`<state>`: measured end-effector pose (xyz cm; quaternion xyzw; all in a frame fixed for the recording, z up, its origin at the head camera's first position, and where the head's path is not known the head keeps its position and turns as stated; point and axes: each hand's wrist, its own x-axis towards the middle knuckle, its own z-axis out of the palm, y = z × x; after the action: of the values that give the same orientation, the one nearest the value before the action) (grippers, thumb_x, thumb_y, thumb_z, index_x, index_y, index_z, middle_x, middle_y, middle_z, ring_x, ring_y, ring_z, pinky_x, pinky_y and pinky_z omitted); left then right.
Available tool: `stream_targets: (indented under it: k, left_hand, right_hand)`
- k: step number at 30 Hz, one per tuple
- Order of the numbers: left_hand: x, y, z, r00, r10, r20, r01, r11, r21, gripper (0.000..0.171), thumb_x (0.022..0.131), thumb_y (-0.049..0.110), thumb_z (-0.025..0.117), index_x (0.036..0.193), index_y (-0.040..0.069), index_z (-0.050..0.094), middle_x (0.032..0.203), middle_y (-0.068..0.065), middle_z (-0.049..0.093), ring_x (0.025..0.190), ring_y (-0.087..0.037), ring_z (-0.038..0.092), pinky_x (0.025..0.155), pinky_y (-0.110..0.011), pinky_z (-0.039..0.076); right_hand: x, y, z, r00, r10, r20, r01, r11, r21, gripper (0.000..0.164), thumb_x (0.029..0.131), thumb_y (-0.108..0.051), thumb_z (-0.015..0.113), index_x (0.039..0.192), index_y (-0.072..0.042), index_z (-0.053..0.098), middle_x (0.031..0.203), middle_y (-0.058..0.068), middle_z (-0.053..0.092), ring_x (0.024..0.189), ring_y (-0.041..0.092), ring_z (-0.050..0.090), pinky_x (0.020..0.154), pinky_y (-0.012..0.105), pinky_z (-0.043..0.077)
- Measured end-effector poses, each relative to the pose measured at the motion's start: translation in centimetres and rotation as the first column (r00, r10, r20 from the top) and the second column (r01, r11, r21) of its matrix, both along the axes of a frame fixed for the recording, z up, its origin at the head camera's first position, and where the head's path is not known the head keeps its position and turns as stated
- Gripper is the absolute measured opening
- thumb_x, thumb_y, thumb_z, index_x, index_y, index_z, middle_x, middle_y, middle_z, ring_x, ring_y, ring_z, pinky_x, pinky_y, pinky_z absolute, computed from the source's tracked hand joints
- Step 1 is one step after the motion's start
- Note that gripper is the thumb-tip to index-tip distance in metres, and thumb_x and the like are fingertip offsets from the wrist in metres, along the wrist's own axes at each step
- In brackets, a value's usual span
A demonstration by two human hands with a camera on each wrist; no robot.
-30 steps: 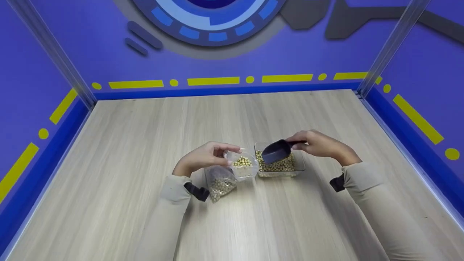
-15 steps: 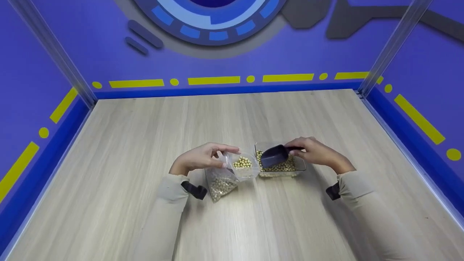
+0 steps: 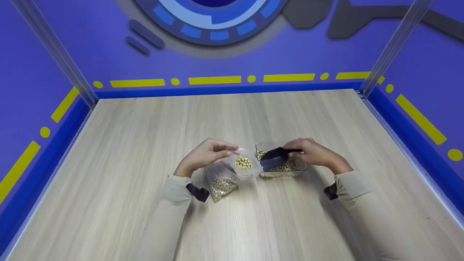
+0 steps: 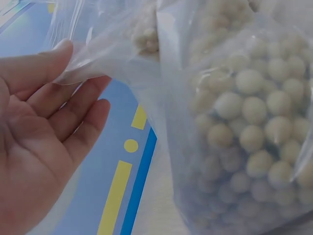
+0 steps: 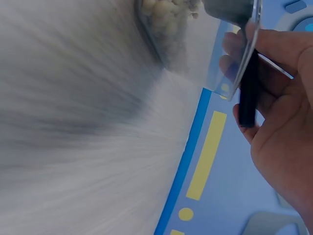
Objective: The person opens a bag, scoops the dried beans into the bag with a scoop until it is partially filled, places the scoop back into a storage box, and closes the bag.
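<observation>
In the head view my left hand (image 3: 207,155) pinches the rim of a clear plastic bag (image 3: 219,198) between thumb and fingers, holding its mouth open toward the right. Round pale yellow beans (image 3: 243,162) show through the opening, and more fill the bag's lower part; up close, the left wrist view shows these beans (image 4: 254,110) through the plastic. My right hand (image 3: 314,153) grips the handle of a black scoop (image 3: 274,158). The scoop's bowl is tilted down inside a clear rectangular container (image 3: 301,166) of similar beans, close beside the bag's mouth. No beans are visible in the scoop.
Everything rests on a pale wood-grain table (image 3: 145,130). Blue panels with yellow markings (image 3: 215,79) wall it in at the back and both sides. A black wrist mount (image 3: 197,192) is strapped to each sleeve.
The right hand has lowered the scoop slightly and brought it left, nearer the bag's mouth. The left fingers have shifted on the bag's rim, and its opening has moved slightly right.
</observation>
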<state>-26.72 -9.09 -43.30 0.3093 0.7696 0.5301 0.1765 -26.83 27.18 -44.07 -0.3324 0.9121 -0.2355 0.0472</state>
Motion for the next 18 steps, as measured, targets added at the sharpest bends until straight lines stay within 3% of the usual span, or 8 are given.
stream_targets:
  k: [4, 6, 9, 11, 14, 18]
  left_hand:
    - [0.0, 0.3, 0.0, 0.999, 0.040, -0.034, -0.040, 0.999, 0.000, 0.031, 0.095, 0.010, 0.056, 0.122, -0.003, 0.063, 0.115, -0.018, 0.068, 0.109, -0.028, 0.065, 0.091, -0.026, 0.051]
    - [0.1, 0.3, 0.0, 0.998, 0.058, -0.025, -0.058, 0.998, 0.001, 0.033, 0.095, 0.009, 0.057, 0.125, -0.001, 0.062, 0.114, -0.018, 0.069, 0.098, -0.020, 0.067, 0.076, -0.019, 0.051]
    - [0.2, 0.4, 0.2, 0.997, 0.075, -0.002, -0.075, 0.997, 0.010, 0.037, 0.095, 0.007, 0.056, 0.131, 0.000, 0.057, 0.112, -0.020, 0.069, 0.082, -0.010, 0.062, 0.055, -0.016, 0.038]
    - [0.2, 0.4, 0.2, 0.996, 0.087, 0.010, -0.087, 0.996, 0.012, 0.040, 0.094, 0.005, 0.056, 0.134, 0.000, 0.054, 0.110, -0.021, 0.069, 0.078, -0.015, 0.061, 0.051, -0.019, 0.031]
    - [0.1, 0.4, 0.2, 0.994, 0.112, 0.004, -0.112, 0.994, -0.015, 0.037, 0.094, 0.005, 0.057, 0.130, -0.001, 0.057, 0.109, -0.021, 0.069, 0.088, -0.026, 0.067, 0.058, -0.020, 0.044]
    - [0.2, 0.3, 0.4, 0.988, 0.151, -0.010, -0.152, 0.987, -0.053, 0.027, 0.092, 0.007, 0.061, 0.117, -0.002, 0.065, 0.108, -0.019, 0.070, 0.100, -0.029, 0.068, 0.083, -0.029, 0.055]
  right_hand:
    - [0.0, -0.2, 0.4, 0.999, -0.017, 0.033, 0.017, 1.000, -0.011, 0.029, 0.091, -0.004, 0.061, 0.119, 0.001, 0.066, 0.121, 0.019, 0.064, 0.115, 0.037, 0.058, 0.095, 0.051, 0.047]
    - [0.0, -0.4, 0.6, 0.998, -0.037, 0.058, 0.039, 0.999, -0.032, 0.029, 0.092, -0.005, 0.060, 0.120, 0.001, 0.066, 0.122, 0.019, 0.064, 0.116, 0.037, 0.058, 0.095, 0.051, 0.047]
    - [0.0, -0.8, 0.9, 0.994, -0.066, 0.082, 0.072, 0.995, -0.071, 0.029, 0.093, -0.010, 0.059, 0.120, -0.001, 0.066, 0.122, 0.018, 0.065, 0.117, 0.036, 0.058, 0.095, 0.050, 0.047]
    - [0.0, -1.2, 1.1, 0.993, -0.083, 0.083, 0.091, 0.991, -0.101, 0.029, 0.094, -0.015, 0.059, 0.119, -0.003, 0.067, 0.121, 0.016, 0.065, 0.116, 0.034, 0.058, 0.095, 0.050, 0.048]
    - [0.1, -1.7, 1.2, 0.993, -0.095, 0.074, 0.106, 0.982, -0.159, 0.028, 0.095, -0.021, 0.059, 0.116, -0.005, 0.069, 0.118, 0.013, 0.067, 0.114, 0.032, 0.060, 0.093, 0.049, 0.050]
    - [0.5, -2.4, 1.2, 0.992, -0.089, 0.089, 0.107, 0.967, -0.230, 0.028, 0.094, -0.026, 0.060, 0.112, -0.009, 0.072, 0.114, 0.008, 0.070, 0.108, 0.026, 0.062, 0.086, 0.044, 0.053]
